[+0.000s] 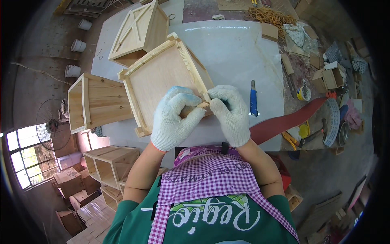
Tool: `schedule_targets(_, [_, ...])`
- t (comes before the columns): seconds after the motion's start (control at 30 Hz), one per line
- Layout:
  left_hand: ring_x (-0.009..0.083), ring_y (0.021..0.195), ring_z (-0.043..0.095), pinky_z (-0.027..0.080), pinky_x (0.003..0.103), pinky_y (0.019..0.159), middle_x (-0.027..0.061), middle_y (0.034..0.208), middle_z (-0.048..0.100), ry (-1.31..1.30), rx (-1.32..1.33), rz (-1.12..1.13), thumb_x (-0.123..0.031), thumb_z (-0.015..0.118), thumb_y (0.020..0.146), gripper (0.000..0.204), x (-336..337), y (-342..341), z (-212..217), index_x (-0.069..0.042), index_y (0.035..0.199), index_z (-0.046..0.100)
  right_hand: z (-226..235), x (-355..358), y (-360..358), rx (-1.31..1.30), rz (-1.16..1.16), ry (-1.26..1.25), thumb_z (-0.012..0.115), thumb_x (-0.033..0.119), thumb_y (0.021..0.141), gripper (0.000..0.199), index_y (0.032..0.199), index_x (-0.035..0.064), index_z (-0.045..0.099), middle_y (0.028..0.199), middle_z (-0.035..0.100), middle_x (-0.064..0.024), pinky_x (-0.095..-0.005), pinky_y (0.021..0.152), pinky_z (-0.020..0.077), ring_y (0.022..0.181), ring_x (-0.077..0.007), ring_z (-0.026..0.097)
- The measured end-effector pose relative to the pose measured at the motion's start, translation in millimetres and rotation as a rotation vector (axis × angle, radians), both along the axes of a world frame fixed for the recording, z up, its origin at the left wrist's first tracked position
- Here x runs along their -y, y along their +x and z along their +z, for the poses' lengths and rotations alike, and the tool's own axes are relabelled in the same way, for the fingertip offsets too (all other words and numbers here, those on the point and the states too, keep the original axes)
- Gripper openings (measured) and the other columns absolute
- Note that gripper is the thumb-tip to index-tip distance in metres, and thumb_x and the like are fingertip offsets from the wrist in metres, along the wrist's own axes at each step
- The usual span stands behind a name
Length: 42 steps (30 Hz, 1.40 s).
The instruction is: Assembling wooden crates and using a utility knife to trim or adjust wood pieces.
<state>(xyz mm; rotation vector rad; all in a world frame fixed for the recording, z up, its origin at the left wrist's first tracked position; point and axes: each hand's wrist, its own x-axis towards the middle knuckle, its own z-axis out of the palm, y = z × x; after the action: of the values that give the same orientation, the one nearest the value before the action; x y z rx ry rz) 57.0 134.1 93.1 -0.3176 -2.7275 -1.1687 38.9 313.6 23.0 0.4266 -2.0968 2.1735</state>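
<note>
A pale wooden box (158, 75) lies on the table with its plywood panel facing up, framed by raised strips with small feet at the corners. Both my hands wear white knitted gloves and meet at the corner nearest my right side. My left hand (174, 118) is closed, its thumb and fingertips pinching at the corner foot (203, 104). From the other side my right hand (231, 114) grips the same corner, thumb and forefinger curled around it. Its other fingers are partly hidden. A blue utility knife (253, 99) lies to the right, apart from my hand.
Two more wooden boxes (138, 32) (99, 101) stand at the far left and left. On the right are a red-brown belt strip (288, 118), a hammer (315, 136) and a small tub (303, 92). Orange cord (270, 17) is heaped at the back.
</note>
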Motion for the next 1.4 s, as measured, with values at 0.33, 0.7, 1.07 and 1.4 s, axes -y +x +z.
schedule_targets(0.33, [0.0255,0.083,0.068,0.055,0.035,0.071,0.0105,0.096,0.067,-0.083,-0.075,-0.032,-0.008,0.082,0.076,0.018,-1,2,8,-0.003,0.089,0.069,8,-22,9,0.343,0.075,-0.169,0.068,0.011,0.097,0.022,0.117,0.001,0.07,0.11,0.067,-0.0116,-0.0326,0.085,0.0532,0.098,-0.0213,0.067])
schedule_targets(0.7, [0.033,0.09,0.067,0.054,0.044,0.078,0.0111,0.097,0.067,-0.297,-0.03,-0.102,-0.016,0.077,0.083,0.014,-8,-6,30,-0.005,0.09,0.071,8,-3,4,-0.033,-0.024,0.066,0.073,0.016,0.096,0.026,0.117,0.0015,0.069,0.108,0.067,-0.0114,-0.0334,0.083,0.0528,0.094,-0.0232,0.066])
schedule_targets(1.07, [0.0323,0.092,0.069,0.057,0.041,0.079,0.0119,0.103,0.069,-0.043,-0.005,-0.067,-0.009,0.082,0.079,0.024,0,-1,3,-0.005,0.099,0.071,14,4,1,-0.055,-0.037,0.091,0.073,0.007,0.091,0.023,0.113,0.0021,0.068,0.107,0.064,-0.0104,-0.0323,0.081,0.0525,0.092,-0.0211,0.063])
schedule_targets(1.4, [0.0343,0.096,0.067,0.054,0.045,0.084,0.0116,0.105,0.07,-0.003,-0.035,-0.016,-0.012,0.078,0.08,0.026,7,7,2,-0.006,0.104,0.071,10,9,1,-0.105,-0.085,0.15,0.071,0.007,0.09,0.023,0.113,0.0014,0.067,0.108,0.062,-0.0095,-0.0298,0.08,0.0508,0.09,-0.0184,0.061])
